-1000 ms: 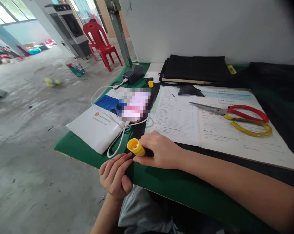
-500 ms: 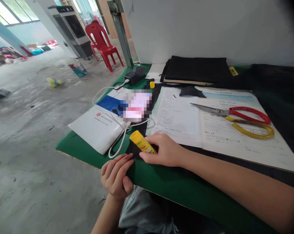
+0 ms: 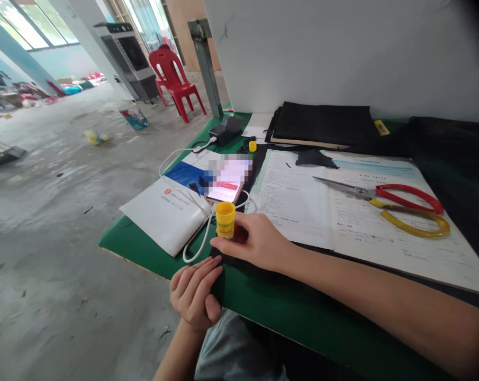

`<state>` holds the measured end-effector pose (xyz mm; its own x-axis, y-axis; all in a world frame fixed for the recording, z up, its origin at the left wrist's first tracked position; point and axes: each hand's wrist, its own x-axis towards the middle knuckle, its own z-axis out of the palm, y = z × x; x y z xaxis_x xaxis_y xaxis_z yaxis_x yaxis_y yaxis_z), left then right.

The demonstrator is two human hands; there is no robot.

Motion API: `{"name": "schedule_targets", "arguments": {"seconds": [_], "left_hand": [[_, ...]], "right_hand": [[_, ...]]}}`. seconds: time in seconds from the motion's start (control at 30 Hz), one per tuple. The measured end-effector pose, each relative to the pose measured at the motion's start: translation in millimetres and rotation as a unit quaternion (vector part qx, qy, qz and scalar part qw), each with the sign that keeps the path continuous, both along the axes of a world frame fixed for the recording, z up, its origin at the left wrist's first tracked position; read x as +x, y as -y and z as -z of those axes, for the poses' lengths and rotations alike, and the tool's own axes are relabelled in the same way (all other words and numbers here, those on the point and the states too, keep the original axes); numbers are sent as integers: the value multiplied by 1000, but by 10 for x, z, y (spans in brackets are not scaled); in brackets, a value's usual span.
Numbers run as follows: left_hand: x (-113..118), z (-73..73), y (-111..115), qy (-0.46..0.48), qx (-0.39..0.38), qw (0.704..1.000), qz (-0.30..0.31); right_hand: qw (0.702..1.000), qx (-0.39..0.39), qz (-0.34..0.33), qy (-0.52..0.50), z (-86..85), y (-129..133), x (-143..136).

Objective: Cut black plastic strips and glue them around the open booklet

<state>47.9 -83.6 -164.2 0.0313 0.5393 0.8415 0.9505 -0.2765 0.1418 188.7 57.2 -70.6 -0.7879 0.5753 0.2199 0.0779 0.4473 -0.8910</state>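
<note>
My right hand [image 3: 259,241] grips a yellow glue stick [image 3: 225,222] by its side, held nearly upright with its base end up. The stick's lower end is over a small piece of black material [image 3: 233,259] on the green tabletop, partly hidden by the hand. At the table's front edge, my left hand [image 3: 195,291] rests with fingers extended side by side, its fingertips at the near left edge of the black piece and its thumb apart. A small yellow cap [image 3: 252,146] stands farther back, beyond the phone [image 3: 225,185].
Right of the phone lies an open booklet [image 3: 295,211] with scissors [image 3: 382,201] and a black scrap [image 3: 316,159] on it. A white cable [image 3: 199,248] curves close by my left hand. Behind are a black-covered stack [image 3: 322,124] and a charger [image 3: 225,131]. A white folder [image 3: 163,211] overhangs the left side.
The glue stick has gone from leaning left to nearly upright, and my right hand has shifted slightly left and away. My left hand keeps its place by the black piece. The view tilts slightly.
</note>
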Motion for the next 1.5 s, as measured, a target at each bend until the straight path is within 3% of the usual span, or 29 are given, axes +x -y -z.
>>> {"name": "schedule_targets", "arguments": {"seconds": [0.2,0.47,0.8,1.13,1.33,1.5], "left_hand": [[-8,8,4,-3,-2,1000,2],[-7,13,18,2,-8,1000,9],[-2,-1,8,2,-19,1000,8],[2,-30,21,1,-15,1000,-5],[-5,-1,22,0,-8,1000,-8],[-25,56,45,-8,17,1000,-23]], "right_hand": [[999,-31,-15,-16,159,-5,-123],[998,-55,-25,-3,172,-6,-112],[991,-109,48,-56,237,-4,-136],[998,-42,46,-22,239,-30,-158],[997,72,15,26,253,1,-178],[993,107,-4,40,278,18,-174]]}}
